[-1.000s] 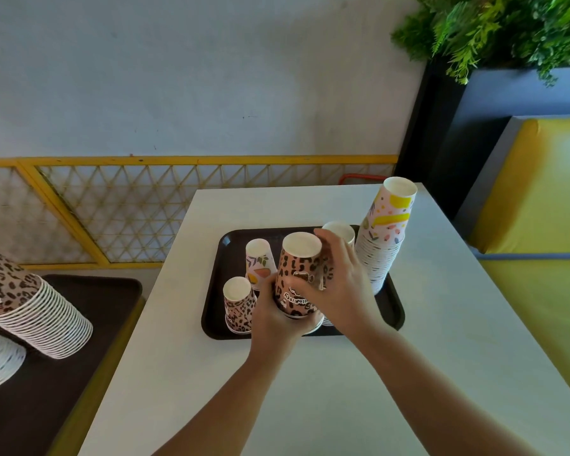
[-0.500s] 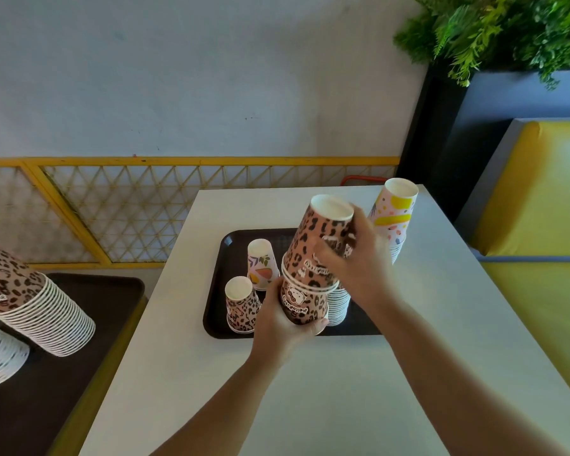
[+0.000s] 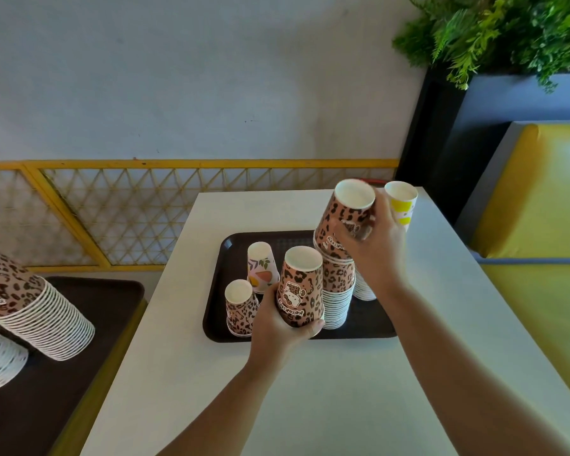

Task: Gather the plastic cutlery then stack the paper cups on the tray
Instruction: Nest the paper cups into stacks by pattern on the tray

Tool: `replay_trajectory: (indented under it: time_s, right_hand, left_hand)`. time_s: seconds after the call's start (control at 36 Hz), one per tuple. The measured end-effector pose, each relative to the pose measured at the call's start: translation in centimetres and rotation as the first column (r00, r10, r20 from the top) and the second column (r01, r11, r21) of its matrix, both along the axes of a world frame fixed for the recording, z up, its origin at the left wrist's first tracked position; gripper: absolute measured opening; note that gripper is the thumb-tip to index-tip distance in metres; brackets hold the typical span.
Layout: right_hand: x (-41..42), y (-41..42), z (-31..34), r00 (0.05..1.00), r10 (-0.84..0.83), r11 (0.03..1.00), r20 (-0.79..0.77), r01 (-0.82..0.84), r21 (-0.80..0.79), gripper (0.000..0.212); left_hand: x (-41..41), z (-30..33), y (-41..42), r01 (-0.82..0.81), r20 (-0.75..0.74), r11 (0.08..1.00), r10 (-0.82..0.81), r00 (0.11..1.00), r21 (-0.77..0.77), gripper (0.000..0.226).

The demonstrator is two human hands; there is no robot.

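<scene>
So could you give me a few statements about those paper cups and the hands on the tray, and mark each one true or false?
1. The left hand grips an upside-down leopard-print paper cup. True.
2. The right hand is empty. False: it holds another leopard-print cup on top of the tall leopard-print stack.
3. The dark brown plastic tray rests on the white table. True.
4. The small fruit-print cup lies on its side. False: it stands upside down on the tray.
5. Plastic cutlery lies on the tray. False: only cups show there.
</scene>
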State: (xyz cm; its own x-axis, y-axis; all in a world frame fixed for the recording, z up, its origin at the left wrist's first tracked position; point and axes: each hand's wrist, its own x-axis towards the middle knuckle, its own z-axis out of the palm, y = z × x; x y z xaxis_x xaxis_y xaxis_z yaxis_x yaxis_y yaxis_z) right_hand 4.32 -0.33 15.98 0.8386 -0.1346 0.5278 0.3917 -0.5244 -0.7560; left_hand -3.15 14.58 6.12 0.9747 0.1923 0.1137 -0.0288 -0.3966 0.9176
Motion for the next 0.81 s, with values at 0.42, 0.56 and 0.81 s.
replay_trajectory:
  time_s: [0.42, 0.56, 0.81]
  right_hand:
    - [-5.3, 1.7, -2.5, 0.981, 0.186, 0.981, -0.045, -0.188, -0.037, 0.072]
    - [-5.7, 2.4, -3.1, 0.959, 0.218, 0.971, -0.182, -0.232, -0.061, 0.080]
    - [-4.6, 1.6, 0.6, 0.979, 0.195, 0.978, -0.056, -0.190, 0.082, 0.073]
  left_hand:
    - [0.2, 1.6, -0.2, -0.015, 0.053, 0.999, 0.017, 0.998, -0.034, 0.071]
    - [0.3, 3.2, -0.8, 0.022, 0.100, 0.998, -0.015, 0.995, -0.060, 0.070]
    - [1.2, 6.8, -1.2, 0.132, 0.297, 0.988, -0.104, 0.949, -0.078, 0.097]
